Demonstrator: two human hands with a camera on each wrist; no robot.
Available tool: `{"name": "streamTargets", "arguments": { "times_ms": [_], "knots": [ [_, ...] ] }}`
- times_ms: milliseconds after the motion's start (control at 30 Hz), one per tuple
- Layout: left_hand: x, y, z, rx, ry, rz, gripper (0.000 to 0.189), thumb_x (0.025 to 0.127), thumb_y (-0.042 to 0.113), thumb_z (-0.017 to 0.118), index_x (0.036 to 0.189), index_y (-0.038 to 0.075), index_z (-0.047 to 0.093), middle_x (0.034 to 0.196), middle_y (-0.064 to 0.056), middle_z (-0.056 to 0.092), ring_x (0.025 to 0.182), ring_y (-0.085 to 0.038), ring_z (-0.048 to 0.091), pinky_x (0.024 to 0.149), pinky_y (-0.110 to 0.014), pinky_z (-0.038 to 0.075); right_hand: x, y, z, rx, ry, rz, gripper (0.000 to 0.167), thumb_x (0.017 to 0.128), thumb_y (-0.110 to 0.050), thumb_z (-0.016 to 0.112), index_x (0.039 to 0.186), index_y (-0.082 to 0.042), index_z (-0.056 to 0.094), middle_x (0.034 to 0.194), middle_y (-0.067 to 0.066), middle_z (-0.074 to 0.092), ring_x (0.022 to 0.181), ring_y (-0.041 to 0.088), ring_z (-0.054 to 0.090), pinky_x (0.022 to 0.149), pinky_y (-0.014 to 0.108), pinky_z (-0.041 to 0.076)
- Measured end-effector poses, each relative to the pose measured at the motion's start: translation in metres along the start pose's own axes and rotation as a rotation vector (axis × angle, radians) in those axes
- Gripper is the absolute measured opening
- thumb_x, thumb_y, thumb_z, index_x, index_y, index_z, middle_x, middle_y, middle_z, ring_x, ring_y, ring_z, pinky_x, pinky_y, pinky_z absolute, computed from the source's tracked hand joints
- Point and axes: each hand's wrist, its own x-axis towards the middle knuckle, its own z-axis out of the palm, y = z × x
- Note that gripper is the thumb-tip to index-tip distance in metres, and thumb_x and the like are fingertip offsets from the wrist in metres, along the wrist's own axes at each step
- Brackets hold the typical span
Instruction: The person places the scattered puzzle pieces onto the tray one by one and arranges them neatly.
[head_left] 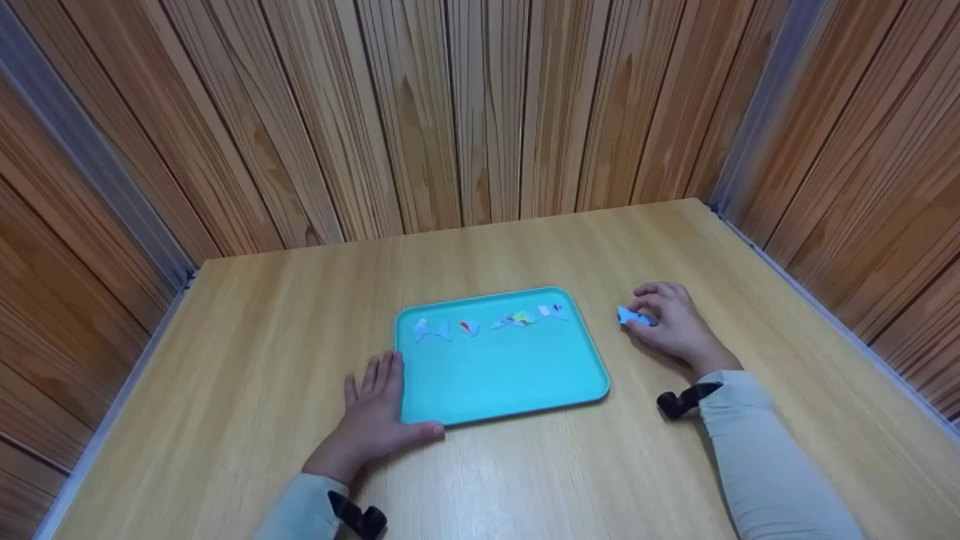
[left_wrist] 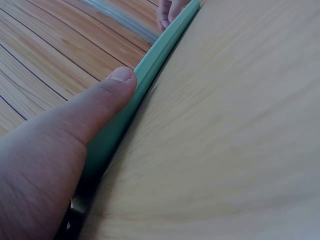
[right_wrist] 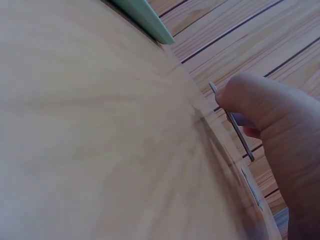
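Note:
A turquoise tray (head_left: pixel 495 382) lies on the wooden table. My left hand (head_left: pixel 379 409) rests at its near left corner, fingers straight along the left edge and thumb against the front edge; the left wrist view shows that thumb (left_wrist: pixel 112 90) touching the rim. Right of the tray, my right hand (head_left: pixel 675 322) pinches a light-blue puzzle piece (head_left: pixel 625 316) between thumb and fingers. Seen edge-on in the right wrist view, the puzzle piece (right_wrist: pixel 240 134) is thin, flat and slightly above the table. The fingers hide part of it.
Several small irregular pale-blue pieces (head_left: pixel 519 319) with coloured prints lie in a row along the tray's far side. Another thin flat thing (right_wrist: pixel 252 189) lies beneath the right hand on the table (head_left: pixel 300 315). Wood-panelled walls (head_left: pixel 420 112) stand behind and at both sides.

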Motion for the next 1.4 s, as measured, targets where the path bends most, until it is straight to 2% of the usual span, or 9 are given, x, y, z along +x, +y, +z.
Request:
{"name": "streamTargets", "arguments": {
  "times_ms": [233, 567, 800, 1133, 1400],
  "knots": [
    [0.000, -0.001, 0.001, 0.003, 0.002, -0.004, 0.139, 0.070, 0.087, 0.064, 0.162, 0.005, 0.000, 0.169, -0.017, -0.001, 0.155, -0.037, -0.010, 0.115, -0.064, -0.016, 0.008, -0.020, 0.010, 0.001, -0.030, 0.014, 0.020, 0.094, -0.026, 0.074, 0.107, -0.011, 0.073, 0.141, 0.013, 0.049, 0.141, 0.040, 0.027, 0.113, 0.065, 0.021],
    [-0.001, -0.001, 0.001, 0.008, -0.001, -0.009, 0.140, 0.069, 0.088, 0.063, 0.162, 0.007, -0.004, 0.169, -0.016, -0.005, 0.155, -0.035, -0.012, 0.115, -0.063, -0.017, 0.020, -0.052, 0.029, -0.003, -0.039, -0.010, 0.013, 0.093, -0.028, 0.074, 0.100, -0.017, 0.073, 0.140, 0.009, 0.052, 0.143, 0.036, 0.026, 0.114, 0.061, 0.023],
    [-0.002, 0.000, 0.000, 0.049, 0.030, -0.022, 0.137, 0.067, 0.091, 0.061, 0.163, 0.013, 0.002, 0.166, -0.024, -0.011, 0.152, -0.044, -0.016, 0.113, -0.068, -0.015, 0.026, -0.071, 0.043, 0.007, -0.041, -0.087, 0.016, 0.092, -0.026, 0.075, 0.101, -0.013, 0.073, 0.138, 0.010, 0.054, 0.139, 0.036, 0.030, 0.112, 0.059, 0.027],
    [-0.005, 0.002, 0.001, 0.023, 0.027, -0.076, 0.134, 0.067, 0.089, 0.063, 0.164, 0.019, 0.002, 0.165, -0.027, -0.013, 0.149, -0.048, -0.020, 0.109, -0.071, -0.019, 0.034, -0.099, 0.064, 0.030, -0.075, -0.086, 0.018, 0.091, -0.029, 0.075, 0.103, -0.015, 0.074, 0.139, 0.005, 0.053, 0.140, 0.032, 0.030, 0.113, 0.057, 0.029],
    [-0.005, 0.003, 0.001, 0.038, 0.023, -0.088, 0.136, 0.066, 0.090, 0.063, 0.164, 0.016, 0.002, 0.164, -0.029, -0.012, 0.149, -0.049, -0.020, 0.108, -0.072, -0.019, 0.040, -0.120, 0.082, 0.041, -0.099, -0.085, 0.017, 0.091, -0.034, 0.075, 0.102, -0.021, 0.074, 0.139, 0.000, 0.053, 0.141, 0.029, 0.030, 0.114, 0.055, 0.030]
  ]
}}
